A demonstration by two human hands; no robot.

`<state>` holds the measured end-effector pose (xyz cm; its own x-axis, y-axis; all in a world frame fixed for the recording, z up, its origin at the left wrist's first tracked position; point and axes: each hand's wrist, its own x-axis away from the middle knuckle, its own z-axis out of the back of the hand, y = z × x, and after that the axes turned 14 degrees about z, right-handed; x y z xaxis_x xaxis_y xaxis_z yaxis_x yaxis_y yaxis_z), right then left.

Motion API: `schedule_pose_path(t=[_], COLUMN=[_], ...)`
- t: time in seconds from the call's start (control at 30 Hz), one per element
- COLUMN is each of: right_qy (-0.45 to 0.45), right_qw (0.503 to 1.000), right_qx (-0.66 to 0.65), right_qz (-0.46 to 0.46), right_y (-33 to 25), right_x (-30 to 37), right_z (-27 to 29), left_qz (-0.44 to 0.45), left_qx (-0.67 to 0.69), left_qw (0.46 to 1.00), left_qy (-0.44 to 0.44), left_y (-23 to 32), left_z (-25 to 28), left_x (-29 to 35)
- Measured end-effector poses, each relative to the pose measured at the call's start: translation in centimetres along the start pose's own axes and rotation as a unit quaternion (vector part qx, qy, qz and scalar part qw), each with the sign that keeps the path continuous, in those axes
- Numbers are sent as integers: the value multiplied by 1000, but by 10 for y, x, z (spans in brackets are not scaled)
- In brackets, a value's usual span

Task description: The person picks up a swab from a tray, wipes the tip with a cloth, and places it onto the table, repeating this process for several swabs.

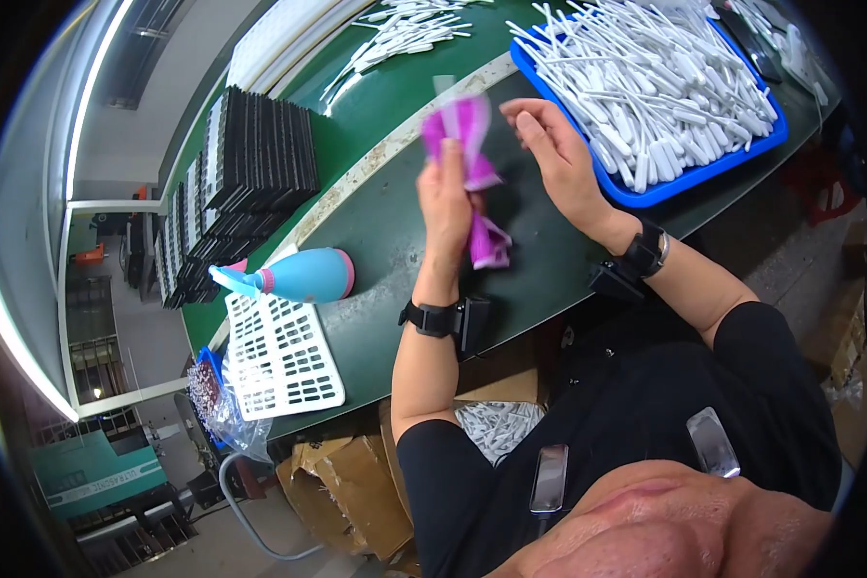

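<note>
My left hand (pixel 445 207) is closed round a bunched purple cloth (pixel 489 241) above the dark green table. The cloth is smeared by motion, and part of it hangs below the hand. A pale whitish piece (pixel 444 89) sticks up from the cloth's top, too blurred to name. To the right, my right hand (pixel 570 173) is raised beside the blue tray, its fingers loosely bent and apart, with nothing visible in them. White plastic sticks with wider paddle-like ends (pixel 645 87) are heaped in the blue tray (pixel 650 199).
A light-blue spray bottle (pixel 308 276) lies on a white slotted plastic basket (pixel 284 356) at the left. Behind it rise stacks of black slotted trays (pixel 260 154). More white sticks (pixel 405 34) lie at the far side. Cardboard boxes (pixel 352 491) stand below the table.
</note>
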<state>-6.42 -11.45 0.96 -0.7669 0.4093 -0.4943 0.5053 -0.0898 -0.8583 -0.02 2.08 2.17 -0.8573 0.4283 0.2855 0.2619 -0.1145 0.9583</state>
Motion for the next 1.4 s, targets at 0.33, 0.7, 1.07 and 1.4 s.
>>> schedule_pose_path(t=[0.33,0.7,1.07,1.4], right_qy=[6,113,60,-28], right_qw=[990,983,992,965], right_qx=[15,-131,-93,152], right_qz=[142,64,54,210], right_y=[-6,-13,-20,-86], right_x=[-7,-11,-3,-38], right_z=[10,15,7,54], left_qz=[167,153,49,73], left_qx=[-72,124,30,134], left_qw=[982,958,989,988], left_qy=[-60,-210,-135,-36], left_y=[9,19,-7,-15], left_z=[3,-10,-12,5], left_x=[1,26,20,-7])
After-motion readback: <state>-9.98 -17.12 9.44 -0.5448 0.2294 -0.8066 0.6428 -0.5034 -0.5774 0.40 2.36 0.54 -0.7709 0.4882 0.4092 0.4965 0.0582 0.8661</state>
